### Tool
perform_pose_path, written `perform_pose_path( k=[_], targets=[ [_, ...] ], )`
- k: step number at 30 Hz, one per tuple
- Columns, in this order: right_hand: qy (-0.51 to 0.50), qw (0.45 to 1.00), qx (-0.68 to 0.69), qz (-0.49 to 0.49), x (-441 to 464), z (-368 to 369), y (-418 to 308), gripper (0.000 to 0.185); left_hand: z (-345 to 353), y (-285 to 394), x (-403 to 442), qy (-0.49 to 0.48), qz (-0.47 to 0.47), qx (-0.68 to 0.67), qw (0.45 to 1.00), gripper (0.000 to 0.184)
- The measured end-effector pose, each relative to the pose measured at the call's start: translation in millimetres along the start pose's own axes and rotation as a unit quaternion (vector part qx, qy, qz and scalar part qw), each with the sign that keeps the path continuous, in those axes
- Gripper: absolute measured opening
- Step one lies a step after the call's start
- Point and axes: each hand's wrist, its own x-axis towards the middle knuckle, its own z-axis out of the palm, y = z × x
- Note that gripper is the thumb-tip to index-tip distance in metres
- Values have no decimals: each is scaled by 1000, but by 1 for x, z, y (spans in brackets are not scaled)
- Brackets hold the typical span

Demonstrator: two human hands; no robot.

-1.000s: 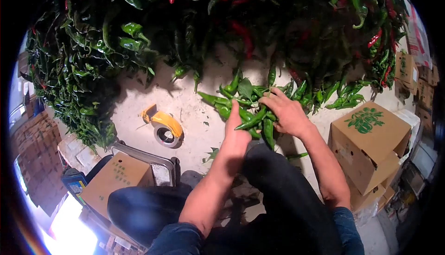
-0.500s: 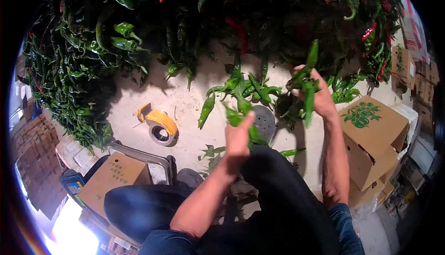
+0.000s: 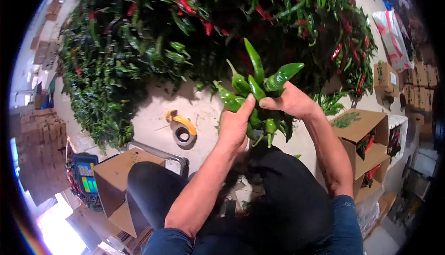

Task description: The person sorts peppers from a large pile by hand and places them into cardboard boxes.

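Both hands meet in front of me around a loose bunch of green chili peppers (image 3: 256,88). My left hand (image 3: 235,124) is closed on the left side of the bunch, its thumb lying over the peppers. From the right, my right hand (image 3: 291,101) grips the other side, thumb pressed inward beside the left thumb. Several glossy peppers stick out above the thumbs, and others hang below. The fingers behind the bunch are hidden. Beyond my hands rises a large heap of green peppers (image 3: 125,55) with some red ones among them.
A yellow tape dispenser (image 3: 185,127) lies on the pale floor (image 3: 208,116) left of my hands. At right stand open cardboard boxes (image 3: 366,125) with red and green peppers inside. Another open box (image 3: 125,171) stands by my left knee, next to a blue scale with a display (image 3: 85,176).
My hands, apart before with peppers in each, have come together into one bunch. The right hand moved left and down. The view has shifted, showing more of the heap and the room.
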Motion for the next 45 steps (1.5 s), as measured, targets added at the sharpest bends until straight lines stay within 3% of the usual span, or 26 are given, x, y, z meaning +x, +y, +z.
perform_pose_path(
  k=[6,10,12,14,16,17,18,19,20,22,24,25,26,28,29,31,32,33,34,36,37,38,40,41,43,45],
  targets=[
    [-112,965,-131,-199,30,104,-134,54,-6,116,-91,12,202,-28,979,48],
    [-150,918,-239,-277,45,217,-213,50,-35,210,-179,-13,370,87,925,42],
    [-173,892,-273,-315,51,285,-244,45,-59,251,-232,57,429,140,891,39],
    [-206,877,-203,-384,54,357,-254,43,-97,283,-285,118,433,131,884,38],
    [-245,852,-201,-416,51,424,-259,46,-131,297,-340,156,488,140,847,35],
    [-282,845,-136,-433,53,453,-251,48,-149,303,-367,186,503,155,830,34],
    [-315,834,-72,-446,55,480,-241,49,-176,304,-386,231,509,203,804,36],
    [-305,815,-105,-482,61,508,-230,51,-202,306,-404,277,510,250,775,38],
    [-321,768,-114,-543,71,531,-214,55,-222,304,-421,314,481,228,786,42],
    [-346,744,-131,-556,81,562,-176,55,-260,281,-445,352,426,219,804,54],
    [-364,735,-253,-513,99,570,-128,52,-315,240,-456,336,315,187,868,62],
    [-410,727,-311,-454,109,568,-105,54,-327,233,-449,319,307,264,857,60],
    [-451,714,-366,-390,120,560,-87,56,-350,226,-442,330,198,386,838,61],
    [-481,616,-587,-210,132,543,-70,57,-370,209,-437,252,140,709,643,55],
    [-444,566,-646,-255,133,534,-65,60,-375,207,-438,275,64,722,632,52],
    [-436,689,-457,-356,128,502,-84,67,-379,209,-428,296,-83,743,594,49],
    [-438,718,-470,-266,107,486,-141,62,-355,219,-425,322,-55,701,634,46],
    [-382,736,-441,-343,108,456,-152,53,-344,221,-421,335,9,705,625,38],
    [-301,779,-438,-332,97,419,-178,46,-302,228,-413,391,21,610,689,31],
    [-173,854,-416,-262,82,338,-212,42,-264,231,-396,330,166,637,677,29],
    [-87,817,-477,-312,91,287,-209,42,-243,228,-384,325,198,603,701,29],
    [-34,798,-520,-302,94,234,-201,42,-231,222,-371,305,217,553,744,31],
    [60,751,-625,-203,78,150,-170,37,-178,215,-336,225,226,600,734,31],
    [77,759,-634,-128,70,116,-143,35,-154,211,-315,159,233,643,712,30],
    [93,770,-628,-69,61,47,-58,29,-111,205,-259,6,238,727,644,31],
    [78,781,-615,79,56,5,37,24,-83,190,-201,-103,207,779,582,31]
  ],
)
